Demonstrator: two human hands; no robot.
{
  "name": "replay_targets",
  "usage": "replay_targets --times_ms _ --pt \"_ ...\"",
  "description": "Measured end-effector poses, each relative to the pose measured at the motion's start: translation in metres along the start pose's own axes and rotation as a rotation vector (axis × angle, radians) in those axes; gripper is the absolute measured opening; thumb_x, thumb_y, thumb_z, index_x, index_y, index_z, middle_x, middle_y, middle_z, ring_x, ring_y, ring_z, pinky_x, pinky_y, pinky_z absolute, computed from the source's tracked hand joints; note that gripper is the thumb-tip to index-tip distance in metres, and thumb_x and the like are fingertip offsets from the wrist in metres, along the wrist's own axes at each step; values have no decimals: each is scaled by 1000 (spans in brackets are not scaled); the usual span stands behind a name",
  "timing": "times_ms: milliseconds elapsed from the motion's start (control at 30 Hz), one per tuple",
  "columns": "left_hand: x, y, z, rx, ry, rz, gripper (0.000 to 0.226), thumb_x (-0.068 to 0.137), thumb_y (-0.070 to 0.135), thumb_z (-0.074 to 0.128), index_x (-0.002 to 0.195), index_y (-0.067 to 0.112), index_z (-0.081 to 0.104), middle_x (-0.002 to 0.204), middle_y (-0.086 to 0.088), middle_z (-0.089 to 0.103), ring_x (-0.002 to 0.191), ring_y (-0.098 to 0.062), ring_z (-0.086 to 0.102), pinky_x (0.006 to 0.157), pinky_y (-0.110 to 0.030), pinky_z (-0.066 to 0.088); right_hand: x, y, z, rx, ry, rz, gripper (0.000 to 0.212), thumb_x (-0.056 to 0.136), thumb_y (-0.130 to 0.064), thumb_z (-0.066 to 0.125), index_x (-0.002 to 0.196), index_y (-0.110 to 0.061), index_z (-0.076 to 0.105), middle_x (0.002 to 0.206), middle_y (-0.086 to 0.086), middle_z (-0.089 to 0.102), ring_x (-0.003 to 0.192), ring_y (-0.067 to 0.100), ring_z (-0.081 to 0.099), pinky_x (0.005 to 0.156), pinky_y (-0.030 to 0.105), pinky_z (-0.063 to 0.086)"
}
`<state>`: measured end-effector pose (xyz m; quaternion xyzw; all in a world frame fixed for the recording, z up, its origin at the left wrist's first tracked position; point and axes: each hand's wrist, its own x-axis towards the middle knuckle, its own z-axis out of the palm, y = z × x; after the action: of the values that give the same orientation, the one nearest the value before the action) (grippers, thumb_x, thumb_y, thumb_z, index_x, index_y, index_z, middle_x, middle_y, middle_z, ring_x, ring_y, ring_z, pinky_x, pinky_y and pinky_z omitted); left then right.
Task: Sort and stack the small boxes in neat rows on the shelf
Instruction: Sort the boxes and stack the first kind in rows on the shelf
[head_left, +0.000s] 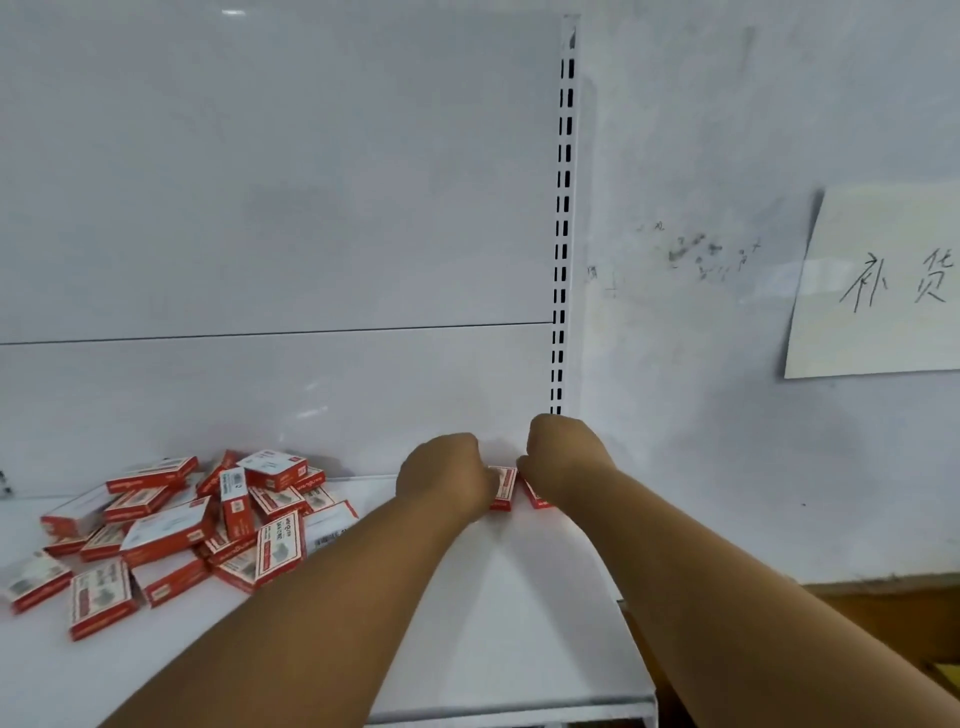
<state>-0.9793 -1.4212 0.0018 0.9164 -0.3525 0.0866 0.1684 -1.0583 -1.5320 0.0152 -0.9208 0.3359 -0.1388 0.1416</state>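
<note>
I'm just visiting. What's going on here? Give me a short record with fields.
place: white shelf against a white back panel
loose boxes: red and white pile on the shelf's left
placed boxes: two boxes at the back right corner
left hand: fingers curled on one of the two boxes
right hand: fingers curled on the other
wall: paper sign with handwriting at the right
progress: row barely begun
</note>
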Motion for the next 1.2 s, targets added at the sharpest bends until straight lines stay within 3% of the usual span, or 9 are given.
replay_targets --times_ms 167,267,400,567,733,900,1033,1133,1200 --pt "-18 -28 -34 37 82 55 14 87 29 54 92 19 62 86 1 62 82 -21 58 68 -28 46 -18 -40 -10 72 74 -72 2 86 -16 54 86 -15 52 82 1 56 71 21 54 56 26 39" --pt "-33 -61 -55 33 93 47 11 86 25 56 93 20 63 88 1 63 83 -20 59 72 -31 50 -32 -73 -6 67 87 -128 10 87 -19 53 92 -12 58 87 3 61 74 21 55 54 24 39" --pt "-55 -117 -82 -9 79 2 11 85 24 58 94 23 64 91 4 65 85 -18 59 73 -31 51 -53 -119 12 123 66 -193 12 87 -19 54 91 -11 61 89 4 65 83 23 61 65 30 50" --pt "-78 -169 -108 -104 109 21 15 87 21 59 99 29 65 99 7 67 91 -16 60 81 -36 54 -81 -171 34 157 -15 -226 13 88 -24 59 91 -12 63 88 3 66 85 22 62 67 29 49" --pt "-99 -201 -119 -151 129 20 14 91 24 54 105 28 57 94 5 64 86 -17 60 66 -30 45 -114 -200 49 114 -126 -165 26 91 -40 60 98 -14 56 100 4 63 90 21 57 71 28 42" --pt "-113 -218 -104 -169 28 64 12 90 29 57 101 28 62 99 8 67 89 -16 61 76 -33 52 -121 -207 60 196 -93 -16 32 87 -30 65 110 -8 61 104 8 67 94 26 65 72 31 49" --pt "-116 -215 -103 -428 -49 -16 12 93 35 57 92 27 65 91 8 69 81 -12 64 70 -31 51 -117 -208 56 690 -35 140 16 87 -14 61 89 1 67 70 15 67 58 26 60 55 30 46" --pt "-113 -207 -108 -866 -126 -154 22 95 38 58 88 20 69 84 0 75 71 -18 71 61 -29 49 -118 -217 49 1092 -148 112 12 89 -6 64 97 1 58 78 22 70 61 28 67 57 32 52" --pt "-108 -204 -113 -999 -70 -221 20 95 33 60 94 17 71 84 -2 76 72 -21 74 60 -30 53 -116 -221 47 1052 -177 23 17 87 -9 64 101 1 60 80 17 71 59 21 66 55 29 50"
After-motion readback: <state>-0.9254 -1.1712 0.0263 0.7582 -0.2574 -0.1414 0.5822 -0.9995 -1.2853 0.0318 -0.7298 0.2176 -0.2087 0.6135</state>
